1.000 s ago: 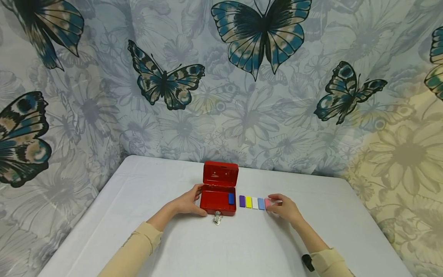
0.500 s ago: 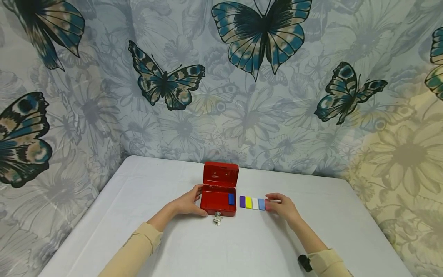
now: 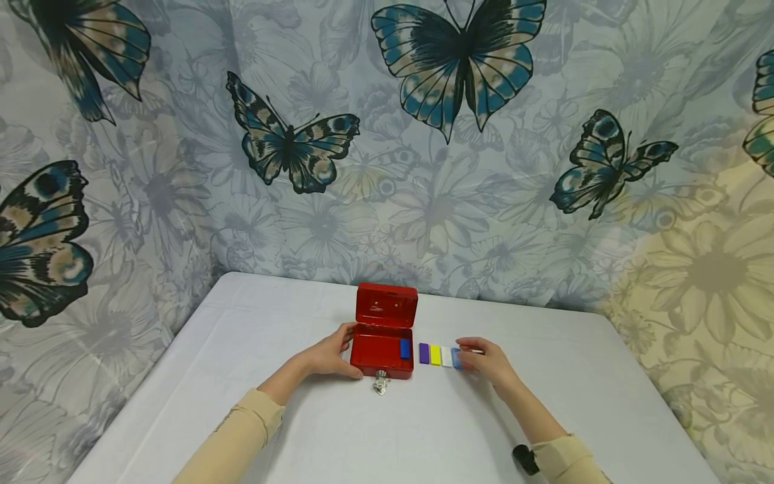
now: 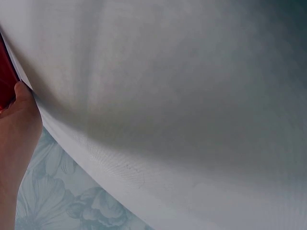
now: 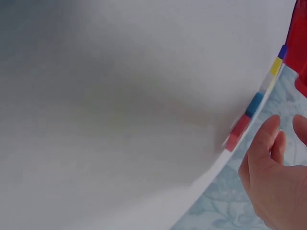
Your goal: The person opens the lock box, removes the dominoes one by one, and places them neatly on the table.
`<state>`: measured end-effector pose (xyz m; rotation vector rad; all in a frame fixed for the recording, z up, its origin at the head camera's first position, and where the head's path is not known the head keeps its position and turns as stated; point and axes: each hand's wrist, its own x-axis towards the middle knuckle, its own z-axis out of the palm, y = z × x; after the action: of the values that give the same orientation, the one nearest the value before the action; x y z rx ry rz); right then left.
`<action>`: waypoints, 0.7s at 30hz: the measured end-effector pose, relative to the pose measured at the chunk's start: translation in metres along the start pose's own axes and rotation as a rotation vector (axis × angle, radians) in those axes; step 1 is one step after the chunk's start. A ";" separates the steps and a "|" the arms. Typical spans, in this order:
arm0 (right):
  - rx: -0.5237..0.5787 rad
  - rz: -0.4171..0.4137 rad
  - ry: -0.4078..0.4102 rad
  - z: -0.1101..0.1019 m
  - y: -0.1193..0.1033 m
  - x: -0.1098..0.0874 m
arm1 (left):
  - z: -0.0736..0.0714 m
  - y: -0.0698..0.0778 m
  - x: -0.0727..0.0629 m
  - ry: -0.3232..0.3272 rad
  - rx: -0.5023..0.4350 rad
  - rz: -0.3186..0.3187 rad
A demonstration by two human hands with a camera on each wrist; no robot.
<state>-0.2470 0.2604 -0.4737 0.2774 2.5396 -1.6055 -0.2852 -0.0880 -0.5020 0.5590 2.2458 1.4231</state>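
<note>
A red metal cash box stands with its lid raised and a dark blue block inside at the right. My left hand grips its left side, thumb at the front corner and fingers towards the back. Right of the box lies a row of small blocks: purple, yellow, white, light blue and pink. Over the row's right end is my right hand, hiding the pink block in the head view. The right wrist view shows its fingers apart from the blocks, holding nothing.
A silver lock piece hangs at the box front. White cloth covers the table; a butterfly-patterned backdrop rises behind it. A black object sits by the right sleeve.
My right hand has moved left from the pink block to over the light blue one, covering the pink block in the head view. The left hand and box stay in place.
</note>
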 end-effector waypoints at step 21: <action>0.093 -0.039 -0.085 0.029 -0.022 0.001 | 0.000 0.001 -0.001 0.003 -0.014 -0.002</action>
<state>-0.2526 0.2247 -0.4667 0.1660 2.4268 -1.7136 -0.2848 -0.0885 -0.5010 0.5502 2.2362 1.4387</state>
